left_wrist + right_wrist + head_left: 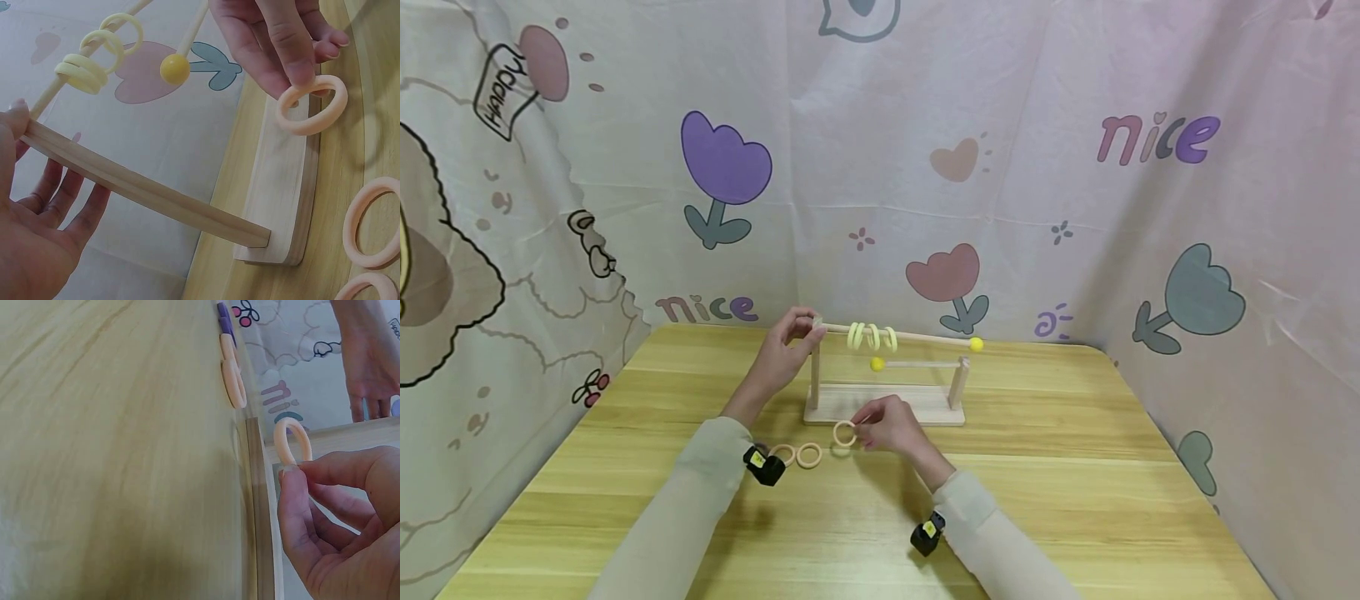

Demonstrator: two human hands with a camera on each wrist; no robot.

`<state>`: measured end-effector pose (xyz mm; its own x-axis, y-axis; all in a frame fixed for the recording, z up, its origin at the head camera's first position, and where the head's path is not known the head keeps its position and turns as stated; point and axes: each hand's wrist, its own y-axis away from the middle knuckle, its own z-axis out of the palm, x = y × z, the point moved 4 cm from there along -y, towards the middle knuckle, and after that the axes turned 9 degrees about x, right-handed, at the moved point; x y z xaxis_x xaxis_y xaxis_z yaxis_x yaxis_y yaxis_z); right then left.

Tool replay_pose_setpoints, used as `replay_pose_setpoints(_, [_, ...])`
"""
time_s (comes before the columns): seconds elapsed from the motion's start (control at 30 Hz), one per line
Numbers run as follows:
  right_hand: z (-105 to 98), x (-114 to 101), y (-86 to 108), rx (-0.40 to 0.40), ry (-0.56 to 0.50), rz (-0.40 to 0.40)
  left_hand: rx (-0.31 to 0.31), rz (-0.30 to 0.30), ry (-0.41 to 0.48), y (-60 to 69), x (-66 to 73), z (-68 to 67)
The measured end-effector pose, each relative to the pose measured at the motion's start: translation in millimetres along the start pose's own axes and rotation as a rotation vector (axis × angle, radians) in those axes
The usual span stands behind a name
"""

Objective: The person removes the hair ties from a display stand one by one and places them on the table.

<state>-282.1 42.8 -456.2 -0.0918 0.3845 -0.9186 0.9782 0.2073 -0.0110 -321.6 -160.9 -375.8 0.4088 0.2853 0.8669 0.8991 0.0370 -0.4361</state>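
My left hand (786,346) grips the top of the left post (816,375) of a wooden stand (880,406), its thumb on the post's end in the left wrist view. Several pale yellow rings (81,74) hang on the upper rod (928,337), which ends in a yellow ball (977,344). In front of the base, my right hand (891,423) pinches a peach ring (311,125) between thumb and index finger, held above the table. A lower rod (921,364) on the right post (958,385) has a yellow ball (877,364) at its tip and bears no ring.
Two more peach rings (232,387) lie on the wooden table (1075,467), left of the held one. Beyond them are purple pieces (225,325), mostly hidden by the left wrist in the head view. A printed cloth (865,150) hangs behind the table.
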Motion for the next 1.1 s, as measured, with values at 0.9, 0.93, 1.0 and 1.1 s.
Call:
replay_pose_setpoints(0.9, [18, 4, 3.8, -0.029, 0.096, 0.018, -0.004, -0.010, 0.001, 1.1, 2.6, -0.2])
replay_pose_setpoints(0.93, [18, 4, 4.1, -0.029, 0.096, 0.020, -0.004, -0.010, 0.001, 1.1, 2.6, -0.3])
replay_pose_setpoints(1.0, [19, 5, 4.6, -0.030, 0.097, 0.025, -0.004, -0.011, -0.001, 1.2, 2.3, -0.3])
replay_pose_setpoints(1.1, [19, 6, 5.0, -0.031, 0.100, 0.034, -0.004, -0.015, -0.006, 1.3, 1.7, -0.2])
